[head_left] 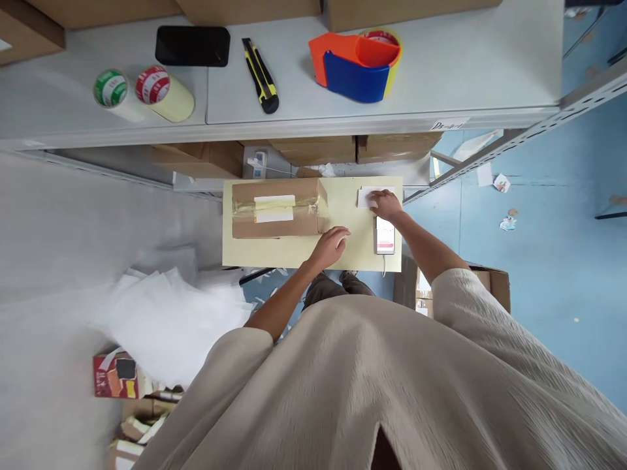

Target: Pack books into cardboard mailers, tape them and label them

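Observation:
A taped cardboard box (245, 225) with a white label (274, 200) on top lies on the left of a pale yellow table (347, 254). Just off the box's right end rests my left hand (333, 245), holding nothing, its fingers loosely stretched and the thumb apart. At the table's far right, my right hand (385, 205) has its fingers on a white paper slip (363, 197); whether it grips or only touches the slip I cannot tell. Below that hand lies a phone (385, 236) with a lit screen and a white cable.
On the grey shelf (294, 85) ahead are a black phone (192, 46), a utility knife (260, 76), an orange-and-blue tape dispenser (355, 68) and tape rolls (164, 93). White sheets (171, 313) pile up at left. An open carton (498, 290) stands on the right.

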Demonstrator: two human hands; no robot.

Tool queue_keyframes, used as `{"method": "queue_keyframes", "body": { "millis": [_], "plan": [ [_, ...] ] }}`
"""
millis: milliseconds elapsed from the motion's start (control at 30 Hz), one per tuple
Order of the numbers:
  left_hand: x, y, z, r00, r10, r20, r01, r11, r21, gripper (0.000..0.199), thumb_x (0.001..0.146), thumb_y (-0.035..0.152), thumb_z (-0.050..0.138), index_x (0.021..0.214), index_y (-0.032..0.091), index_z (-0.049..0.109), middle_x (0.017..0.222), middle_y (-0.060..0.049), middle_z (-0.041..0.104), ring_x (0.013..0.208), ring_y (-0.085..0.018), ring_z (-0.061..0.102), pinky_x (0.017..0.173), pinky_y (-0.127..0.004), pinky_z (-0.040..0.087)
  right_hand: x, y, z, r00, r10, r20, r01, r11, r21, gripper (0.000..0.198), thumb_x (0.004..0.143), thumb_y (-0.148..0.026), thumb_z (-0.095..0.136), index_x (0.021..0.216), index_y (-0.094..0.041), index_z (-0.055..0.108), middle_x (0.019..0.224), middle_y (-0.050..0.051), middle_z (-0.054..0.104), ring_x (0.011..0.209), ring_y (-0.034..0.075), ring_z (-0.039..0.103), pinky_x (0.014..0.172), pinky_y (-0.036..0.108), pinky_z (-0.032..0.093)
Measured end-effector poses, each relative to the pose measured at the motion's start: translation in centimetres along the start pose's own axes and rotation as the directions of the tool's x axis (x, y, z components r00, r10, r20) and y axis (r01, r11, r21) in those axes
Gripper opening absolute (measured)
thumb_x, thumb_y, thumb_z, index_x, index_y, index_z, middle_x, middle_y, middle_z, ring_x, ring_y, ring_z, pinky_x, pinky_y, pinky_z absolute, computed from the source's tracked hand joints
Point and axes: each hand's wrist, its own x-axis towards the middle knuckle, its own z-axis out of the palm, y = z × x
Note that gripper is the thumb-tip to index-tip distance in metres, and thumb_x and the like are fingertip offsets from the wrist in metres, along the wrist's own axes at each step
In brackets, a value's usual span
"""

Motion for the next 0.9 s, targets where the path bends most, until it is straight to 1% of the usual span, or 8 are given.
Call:
{"method": "queue_keyframes", "body": {
  "millis": [133, 267, 367, 433, 533, 633, 733, 900],
  "plan": [
    [0.2, 0.1, 0.4, 0.999, -0.019, 0.033, 0.020, 1.000, -0.017, 0.043, 0.107, 0.016, 0.050, 0.139, 0.026, 0.077, 0.147, -0.010, 0.075, 0.142, -0.026, 0.070, 0.127, -0.044, 0.054, 0.0, -0.6, -1.1, 0.999, 0.008, 0.047, -0.006, 0.999, -0.050, 0.044, 0.100, -0.031, 0.065, 0.137, -0.016, 0.082, 0.161, 0.015, 0.071, 0.145, 0.044, 0.060, 0.125, 0.058, 0.050],
    [0.6, 0.2, 0.7, 0.998, -0.032, 0.055, 0.034, 0.999, -0.033, 0.042, 0.107, 0.016, 0.050, 0.138, 0.026, 0.077, 0.147, -0.010, 0.075, 0.138, -0.026, 0.072, 0.126, -0.044, 0.055, -0.1, -1.3, -1.5, 0.991, 0.129, 0.023, -0.128, 0.991, -0.038, 0.038, 0.107, -0.030, 0.055, 0.131, -0.018, 0.082, 0.141, 0.019, 0.080, 0.125, 0.040, 0.073, 0.110, 0.052, 0.057],
    [1.3, 0.2, 1.1, 0.996, -0.037, 0.080, 0.041, 0.998, -0.045, 0.042, 0.106, 0.015, 0.050, 0.137, 0.025, 0.077, 0.146, -0.010, 0.076, 0.136, -0.027, 0.073, 0.125, -0.045, 0.055, -0.1, -1.4, -1.2, 0.965, 0.248, -0.082, -0.241, 0.967, 0.082, 0.032, 0.109, -0.033, 0.056, 0.127, -0.018, 0.079, 0.129, 0.021, 0.082, 0.113, 0.038, 0.075, 0.100, 0.048, 0.060],
    [1.9, 0.2, 1.3, 0.995, -0.040, 0.092, 0.045, 0.997, -0.056, 0.041, 0.106, 0.015, 0.051, 0.137, 0.024, 0.076, 0.147, -0.011, 0.075, 0.136, -0.027, 0.072, 0.125, -0.045, 0.055, -0.1, -1.2, -1.0, 0.942, 0.299, -0.150, -0.270, 0.944, 0.190, 0.027, 0.108, -0.037, 0.060, 0.120, -0.020, 0.077, 0.121, 0.020, 0.083, 0.110, 0.038, 0.075, 0.094, 0.047, 0.061],
    [2.8, 0.2, 1.9, 0.993, -0.042, 0.107, 0.050, 0.995, -0.081, 0.041, 0.106, 0.015, 0.052, 0.137, 0.024, 0.076, 0.148, -0.011, 0.075, 0.137, -0.027, 0.072, 0.125, -0.045, 0.054, -0.4, -0.7, -0.8, 0.922, 0.342, -0.179, -0.277, 0.909, 0.312, 0.020, 0.104, -0.040, 0.066, 0.107, -0.022, 0.075, 0.111, 0.016, 0.084, 0.104, 0.035, 0.075, 0.090, 0.043, 0.061],
    [4.1, 0.4, 2.6, 0.993, -0.053, 0.101, 0.063, 0.993, -0.098, 0.041, 0.106, 0.016, 0.053, 0.140, 0.023, 0.075, 0.147, -0.012, 0.075, 0.136, -0.028, 0.072, 0.126, -0.045, 0.053, -0.8, -0.2, -1.0, 0.930, 0.326, -0.169, -0.250, 0.899, 0.358, 0.016, 0.100, -0.039, 0.069, 0.100, -0.023, 0.073, 0.108, 0.012, 0.083, 0.101, 0.032, 0.076, 0.090, 0.042, 0.060],
    [6.5, 0.8, 3.3, 0.996, -0.088, 0.026, 0.091, 0.990, -0.107, 0.042, 0.106, 0.017, 0.055, 0.144, 0.022, 0.072, 0.150, -0.015, 0.073, 0.140, -0.030, 0.069, 0.128, -0.047, 0.051, -1.3, 0.0, -1.5, 0.951, 0.247, -0.185, -0.185, 0.936, 0.300, 0.013, 0.098, -0.036, 0.071, 0.098, -0.023, 0.075, 0.115, 0.013, 0.082, 0.104, 0.033, 0.074, 0.096, 0.045, 0.059],
    [12.1, 1.2, 4.1, 0.981, -0.176, -0.083, 0.161, 0.973, -0.163, 0.044, 0.106, 0.017, 0.058, 0.148, 0.024, 0.068, 0.160, -0.015, 0.066, 0.152, -0.032, 0.061, 0.131, -0.047, 0.046, -2.1, -0.5, -1.0, 0.975, 0.135, -0.178, -0.098, 0.975, 0.199, 0.023, 0.095, -0.029, 0.071, 0.115, -0.023, 0.080, 0.136, 0.015, 0.076, 0.128, 0.039, 0.068, 0.118, 0.058, 0.052]
  ]
}}
